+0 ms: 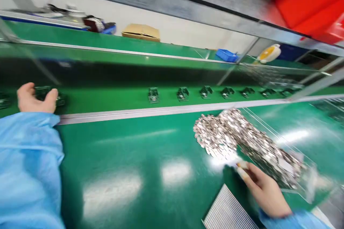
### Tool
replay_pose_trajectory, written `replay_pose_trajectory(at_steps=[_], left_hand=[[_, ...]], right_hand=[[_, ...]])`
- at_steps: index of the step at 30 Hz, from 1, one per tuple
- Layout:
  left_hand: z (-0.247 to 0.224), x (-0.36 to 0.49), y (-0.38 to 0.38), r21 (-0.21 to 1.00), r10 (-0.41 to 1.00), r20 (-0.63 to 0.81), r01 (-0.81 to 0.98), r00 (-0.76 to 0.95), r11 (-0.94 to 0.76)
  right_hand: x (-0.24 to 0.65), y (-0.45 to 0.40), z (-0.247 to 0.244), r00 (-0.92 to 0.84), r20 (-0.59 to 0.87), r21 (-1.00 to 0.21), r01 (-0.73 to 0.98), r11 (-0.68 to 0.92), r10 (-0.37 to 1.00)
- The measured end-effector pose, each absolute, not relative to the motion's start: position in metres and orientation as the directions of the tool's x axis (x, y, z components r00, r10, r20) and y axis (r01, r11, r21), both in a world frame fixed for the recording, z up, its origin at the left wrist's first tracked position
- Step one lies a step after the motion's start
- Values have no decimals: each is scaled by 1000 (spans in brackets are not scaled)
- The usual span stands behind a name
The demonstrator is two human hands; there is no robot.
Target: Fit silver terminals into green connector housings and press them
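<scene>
At the far left, my left hand (37,99) reaches over the green belt, thumb and fingers curved around a small dark green part (43,92). My right hand (262,186) is at the lower right, fingertips in pale covers pinched together beside a heap of shiny metal pieces (215,136); what they hold, if anything, is too small to make out. The heap spills from a clear plastic bag (309,182). Below it lies a ribbed metallic plate (228,209), left of my right hand.
Several dark green parts (153,94) stand in a row on the belt (120,100), behind a pale metal rail (129,115). A shelf beyond carries a cardboard box (141,32) and a blue tray (226,55). A red bin (314,3) is at the upper right.
</scene>
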State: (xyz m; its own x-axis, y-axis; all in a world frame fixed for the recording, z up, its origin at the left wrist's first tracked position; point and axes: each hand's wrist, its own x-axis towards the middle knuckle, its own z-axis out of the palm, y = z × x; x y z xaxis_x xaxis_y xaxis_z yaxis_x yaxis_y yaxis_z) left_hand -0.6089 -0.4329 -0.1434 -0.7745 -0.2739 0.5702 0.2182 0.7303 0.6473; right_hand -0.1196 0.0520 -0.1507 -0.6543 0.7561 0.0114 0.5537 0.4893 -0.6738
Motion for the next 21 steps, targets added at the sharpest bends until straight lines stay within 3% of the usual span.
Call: replay_pose_trajectory(at_steps=[3,6,9,12,15,21], left_hand=[[-151,-565,-384,627,-95,556,341,-826,700],[-157,-489,-320,665,311,429,530,-848,527],[-160,-412,-268,721,542,287,551,-790,421],[-162,-360,-237,770,621,195,511,-759,383],[-164,-337,-231,769,690,196,546,-697,332],[-167,-346,-256,643,797,210,694,-566,323]], right_hand=[[-122,46,-148,-680,41,-688,512,514,732],[-130,41,-146,-726,54,-639,503,582,686],[-135,36,-145,-740,63,-608,504,613,670],[-139,35,-145,-742,82,-586,504,634,665],[-142,38,-146,-741,109,-557,507,658,663],[-149,40,-149,-715,149,-501,540,676,683]])
